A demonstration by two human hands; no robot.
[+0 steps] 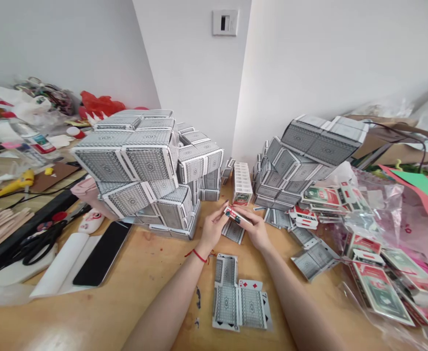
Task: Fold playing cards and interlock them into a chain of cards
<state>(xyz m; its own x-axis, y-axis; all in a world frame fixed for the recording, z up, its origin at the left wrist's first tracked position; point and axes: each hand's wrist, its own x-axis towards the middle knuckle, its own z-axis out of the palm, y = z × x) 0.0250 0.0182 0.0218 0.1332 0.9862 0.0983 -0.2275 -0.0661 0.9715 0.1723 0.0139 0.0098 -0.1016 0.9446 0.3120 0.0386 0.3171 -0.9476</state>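
Observation:
My left hand [214,227] and my right hand [257,230] grip a small red and white playing card box [238,216] from both sides, near the middle of the table. Its narrow side faces me, and the fingers behind it are partly hidden. Just below the box, grey-patterned cards [233,232] lie on the table. Closer to me, between my forearms, joined grey-backed cards [226,300] lie face down, with a red diamond card [250,284] sticking out at the edge. Beyond my hands stands a row of upright card boxes [242,178].
Tall stacks of grey card-covered blocks rise at left [148,156] and right [290,161]. More card boxes [380,290] lie on plastic at right. A black phone [102,253], scissors [46,239] and a yellow glue gun [14,184] are at left. A wall [192,58] closes the back.

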